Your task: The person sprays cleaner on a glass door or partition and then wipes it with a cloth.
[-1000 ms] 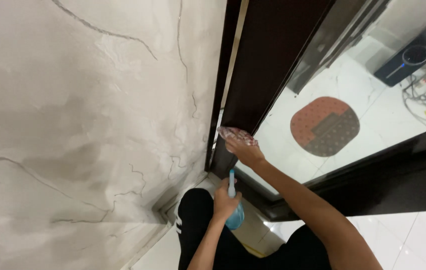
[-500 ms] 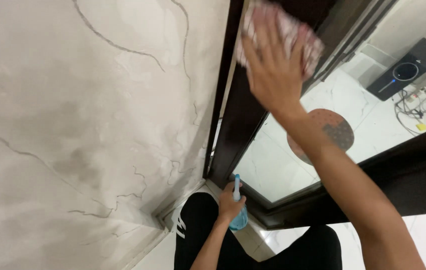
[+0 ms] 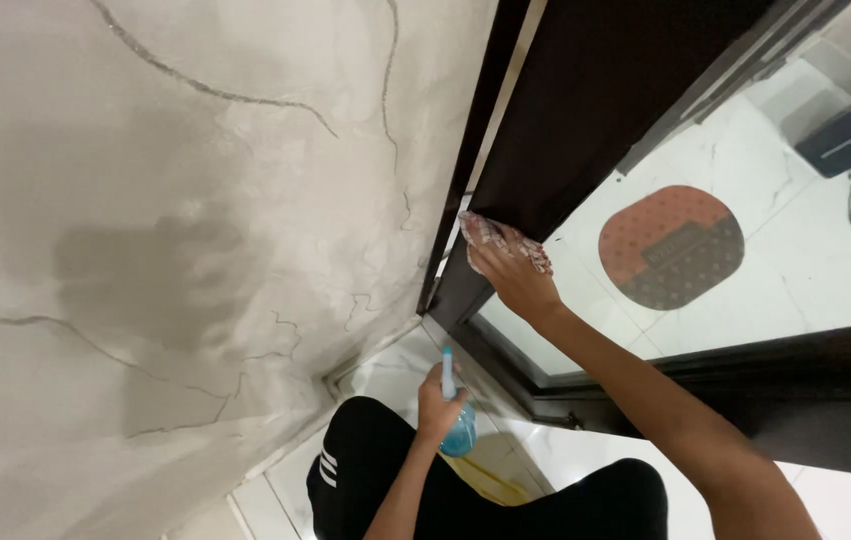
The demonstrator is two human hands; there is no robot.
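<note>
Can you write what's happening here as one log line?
right hand: presses cloth on dark door frame | left hand: holds blue spray bottle

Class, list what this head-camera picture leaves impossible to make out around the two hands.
1. Cloth: mostly covered by the right hand; its full size is hidden.
2. Spray bottle: the left hand wraps it, hiding its trigger.
3. Dark door frame: cut off by the top edge.
4. Round mat: its printed pattern is too small to make out.

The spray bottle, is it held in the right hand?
No, the left hand grips the blue spray bottle; the right hand presses a cloth.
</note>
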